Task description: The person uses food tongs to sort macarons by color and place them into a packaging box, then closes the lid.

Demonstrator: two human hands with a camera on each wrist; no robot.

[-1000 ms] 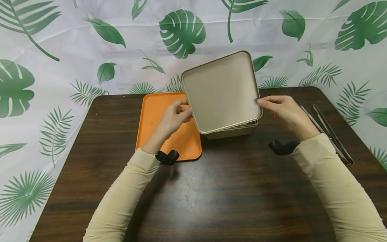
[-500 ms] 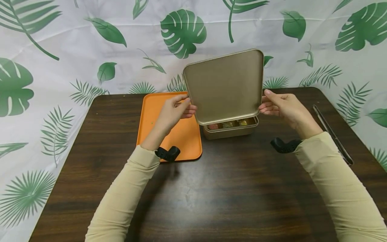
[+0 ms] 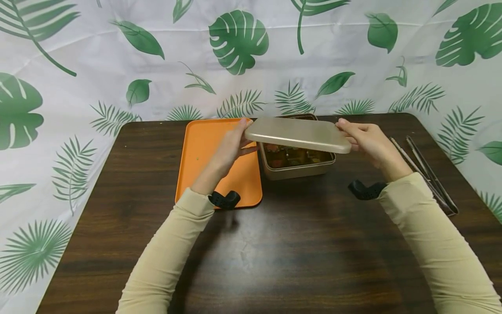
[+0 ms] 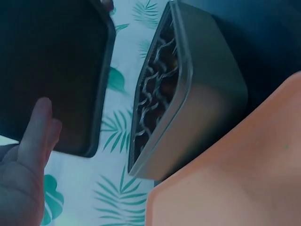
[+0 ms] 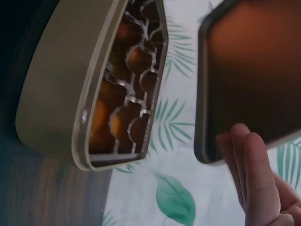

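Both hands hold a flat, gold-beige tin lid (image 3: 298, 131) above its matching square tin (image 3: 300, 172). My left hand (image 3: 229, 152) grips the lid's left edge, thumb on top and fingertips (image 4: 43, 110) against the underside. At the opposite edge, my right hand (image 3: 370, 144) grips it the same way, several fingers (image 5: 256, 155) beneath. The lid is tilted, lower at the near side, and covers the middle of the tin in the head view. Inside the tin, a shiny divider (image 5: 129, 89) with wavy cut-outs separates brownish-orange contents, dim and hard to make out.
An orange tray (image 3: 219, 183) lies left of the tin, partly beneath my left forearm. Metal tongs (image 3: 433, 178) rest at the table's right side, beyond my right wrist. A leaf-printed curtain (image 3: 164, 78) hangs close behind the dark wooden table (image 3: 290, 257).
The lid was raised with its underside facing me; it has swung down and flattened, its top now showing. The tin's inside has come into view beneath it. Both hands kept their places at the lid's sides.
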